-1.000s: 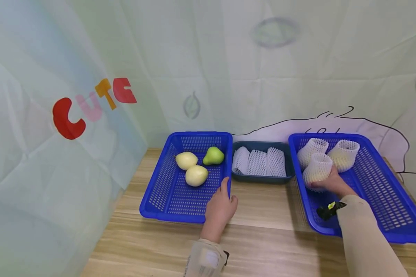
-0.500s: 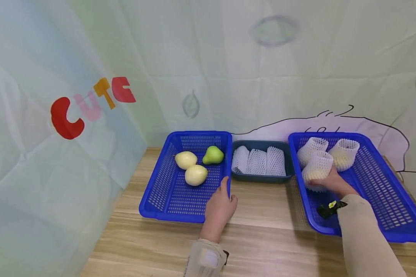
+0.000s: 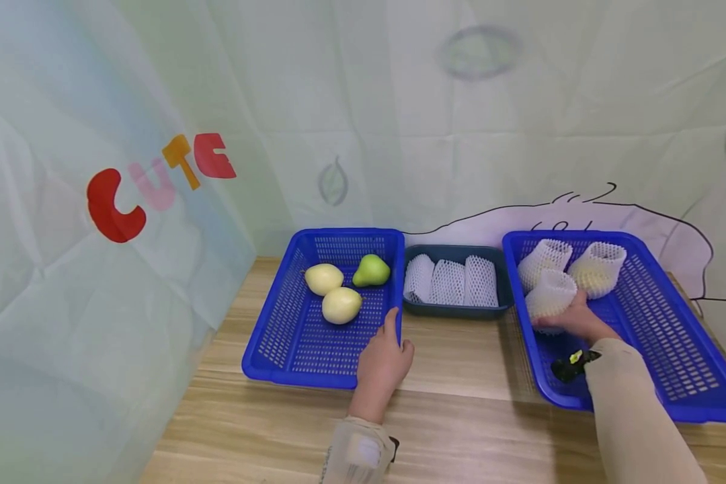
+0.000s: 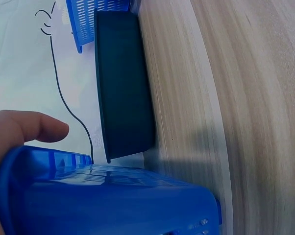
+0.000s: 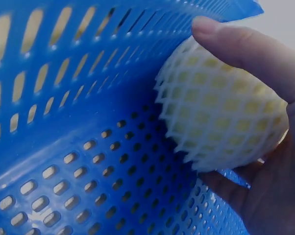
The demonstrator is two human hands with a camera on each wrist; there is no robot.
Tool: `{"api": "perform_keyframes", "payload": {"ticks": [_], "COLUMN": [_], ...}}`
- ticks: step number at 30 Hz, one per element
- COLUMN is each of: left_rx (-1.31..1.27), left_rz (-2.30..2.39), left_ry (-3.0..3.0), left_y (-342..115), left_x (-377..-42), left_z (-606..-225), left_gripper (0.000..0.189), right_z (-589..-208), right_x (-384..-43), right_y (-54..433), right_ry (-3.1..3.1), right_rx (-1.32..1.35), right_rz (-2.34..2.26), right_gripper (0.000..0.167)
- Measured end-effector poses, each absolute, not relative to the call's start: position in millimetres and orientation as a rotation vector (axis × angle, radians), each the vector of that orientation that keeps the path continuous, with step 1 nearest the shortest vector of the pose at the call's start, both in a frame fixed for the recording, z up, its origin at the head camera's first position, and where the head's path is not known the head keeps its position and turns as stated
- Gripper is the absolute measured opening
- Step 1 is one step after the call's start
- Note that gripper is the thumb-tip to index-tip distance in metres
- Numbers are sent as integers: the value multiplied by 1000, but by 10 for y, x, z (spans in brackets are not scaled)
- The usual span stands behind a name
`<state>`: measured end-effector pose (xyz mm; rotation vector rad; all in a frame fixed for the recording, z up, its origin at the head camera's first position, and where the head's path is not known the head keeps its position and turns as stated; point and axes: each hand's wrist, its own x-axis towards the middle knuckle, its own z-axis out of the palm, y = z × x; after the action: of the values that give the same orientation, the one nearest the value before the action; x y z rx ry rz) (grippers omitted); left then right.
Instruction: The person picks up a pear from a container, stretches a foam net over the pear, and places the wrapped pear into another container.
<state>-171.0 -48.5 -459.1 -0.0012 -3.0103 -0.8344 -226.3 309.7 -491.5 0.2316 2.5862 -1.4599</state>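
Observation:
My right hand (image 3: 577,319) grips a pale yellow fruit in a white foam net (image 3: 550,296), at the left side of the right blue basket (image 3: 696,363). In the right wrist view, its thumb lies over the netted fruit (image 5: 221,107) and the other fingers curl beneath, partly in shadow. Two more netted fruits, one of them at the back right (image 3: 597,269), stand behind it. My left hand (image 3: 384,356) rests at the right rim of the left blue basket (image 3: 314,380), index finger straight, thumb apart; its other fingers are hidden. A green pear (image 3: 372,270) and two pale yellow pears (image 3: 341,306) lie in that basket.
A dark teal tray (image 3: 454,311) with several white foam nets (image 3: 448,282) stands between the baskets. All sit on a wood-grain table (image 3: 460,417). A printed cloth (image 3: 363,101) hangs close behind them.
The netted fruit in my right hand has tilted and sunk slightly toward the basket's left side. My left hand stays at the same rim.

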Motion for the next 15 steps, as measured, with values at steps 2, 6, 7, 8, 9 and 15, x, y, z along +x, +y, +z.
{"api": "perform_keyframes", "payload": {"ticks": [2,6,7,8,9,15], "left_rx": [0,-3,-5,-6,-7,-25], "left_rz": [-833,-826,-825,-823,-824,-842], "left_ry": [-3008,-2999,-2996,-2995,-2991,-3003], "left_y": [-489,-497,-499,-500,-500,-490], "left_x": [-1708,-1710,-1710,-1710,-1710,-1709], "left_z": [-4587,-4589,-4590,-4589,-4589,-4606], "left_gripper": [59,59,59,59,59,60], "right_z": [-4887,-4864,-4860,-4859,-4854,-4692], "right_x": [-2257,-2262,-2263,-2266,-2267,-2208], "right_y": [3084,3073,3070,3067,3066,3161], "right_ry": [2597,2599,2597,2597,2596,2503], "right_rx": [231,194,177,151,127,135], "right_rz": [-1411,-1415,-1421,-1438,-1452,-1347], "right_gripper": [116,111,110,108,105,113]}}
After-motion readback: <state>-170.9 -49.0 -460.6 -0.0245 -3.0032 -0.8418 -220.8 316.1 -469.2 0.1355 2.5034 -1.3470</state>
